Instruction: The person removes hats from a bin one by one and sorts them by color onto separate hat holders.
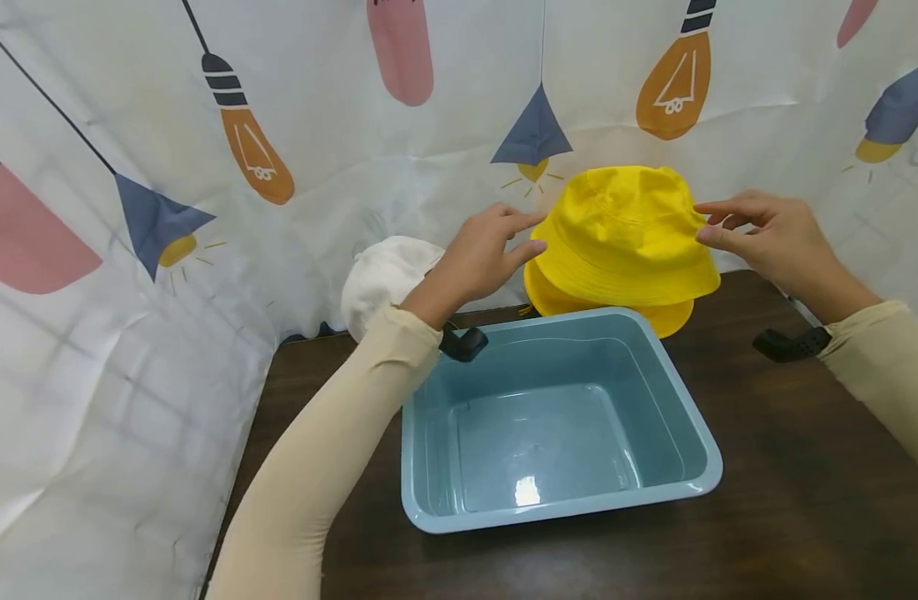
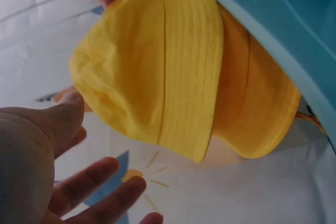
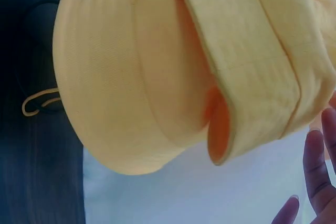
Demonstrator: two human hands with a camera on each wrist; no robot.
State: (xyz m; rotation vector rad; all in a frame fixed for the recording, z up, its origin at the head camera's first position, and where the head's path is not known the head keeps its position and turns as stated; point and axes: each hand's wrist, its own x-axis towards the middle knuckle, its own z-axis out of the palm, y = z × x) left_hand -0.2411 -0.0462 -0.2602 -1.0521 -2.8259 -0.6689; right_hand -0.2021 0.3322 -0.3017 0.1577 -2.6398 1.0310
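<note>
A yellow bucket hat [image 1: 624,242] lies on top of a second yellow hat [image 1: 665,318], whose brim shows underneath, behind the blue basin. My left hand [image 1: 483,254] is at the upper hat's left side, its thumb and index finger pointing at the brim. In the left wrist view the fingers [image 2: 100,177] are spread and hold nothing. On the opposite side, my right hand [image 1: 777,237] has its fingertips right at the crown. The right wrist view shows these fingers [image 3: 315,171] extended beside the fabric.
The blue plastic basin [image 1: 560,510] stands on the dark wooden table [image 1: 789,467], in front of the hats. A white hat [image 1: 387,271] sits behind my left forearm. A white curtain [image 1: 339,108] printed with lamps hangs along the back and left side.
</note>
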